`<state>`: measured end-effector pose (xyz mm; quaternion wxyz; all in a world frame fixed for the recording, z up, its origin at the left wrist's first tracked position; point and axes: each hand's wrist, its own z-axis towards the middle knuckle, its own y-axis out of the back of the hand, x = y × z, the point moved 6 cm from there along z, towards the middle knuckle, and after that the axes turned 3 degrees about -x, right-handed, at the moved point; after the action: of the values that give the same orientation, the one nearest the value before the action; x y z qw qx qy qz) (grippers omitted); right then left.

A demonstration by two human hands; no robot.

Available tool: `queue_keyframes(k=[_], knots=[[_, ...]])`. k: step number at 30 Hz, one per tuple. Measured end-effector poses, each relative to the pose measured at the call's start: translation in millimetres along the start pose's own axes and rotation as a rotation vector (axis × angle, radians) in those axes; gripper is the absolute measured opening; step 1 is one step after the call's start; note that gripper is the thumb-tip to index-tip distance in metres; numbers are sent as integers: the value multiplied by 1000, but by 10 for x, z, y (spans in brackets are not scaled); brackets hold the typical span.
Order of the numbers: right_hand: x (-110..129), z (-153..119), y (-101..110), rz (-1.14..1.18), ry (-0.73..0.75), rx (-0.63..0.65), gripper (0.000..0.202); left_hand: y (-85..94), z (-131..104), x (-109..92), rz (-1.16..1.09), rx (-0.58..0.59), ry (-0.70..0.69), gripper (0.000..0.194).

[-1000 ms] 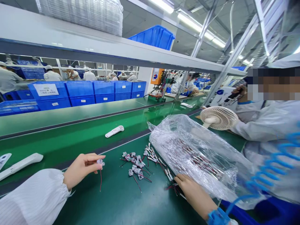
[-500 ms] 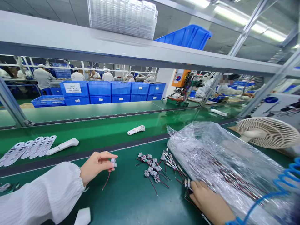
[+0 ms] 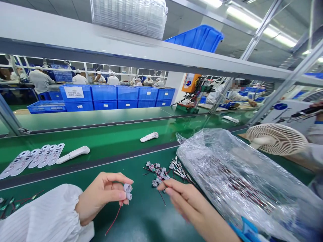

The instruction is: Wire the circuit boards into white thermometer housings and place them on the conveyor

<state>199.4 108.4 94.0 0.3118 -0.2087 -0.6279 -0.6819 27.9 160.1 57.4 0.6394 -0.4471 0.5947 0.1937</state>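
My left hand is closed on a small pale grey plastic piece with two round cups. A thin red wire hangs down from it. My right hand is raised at the near edge of a pile of similar grey pieces with wires. Its thumb and forefinger are pressed together; what lies between them is too small to make out. Beside the pile, slim metal parts with wires lie against a clear plastic bag, which holds many more.
White elongated shells and flat white panels lie on the green belt. Another white shell lies farther along. A white fan stands right of the bag. Overhead runs a shelf. Green-ended wired parts sit at left.
My right hand has left the metal parts by the bag's edge and moved left to the pile. My left hand, still holding the grey piece, is slightly lower and nearer. The view has shifted a little.
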Motion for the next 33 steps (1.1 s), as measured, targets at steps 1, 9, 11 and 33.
queue_keyframes(k=[1,9,11,33], knots=[[133,-17,-78,60,39,10,31,-39,-15,6,-24,7,6,22],[578,-77,-324,-245,200,112,28,-207,-153,26,-158,39,79,26],[606,-97,-310,-322,258,71,27,-215,-163,30,-161,61,72,25],[349,-70,-517,469,-30,165,12,-243,-136,-253,511,-64,-246,26]])
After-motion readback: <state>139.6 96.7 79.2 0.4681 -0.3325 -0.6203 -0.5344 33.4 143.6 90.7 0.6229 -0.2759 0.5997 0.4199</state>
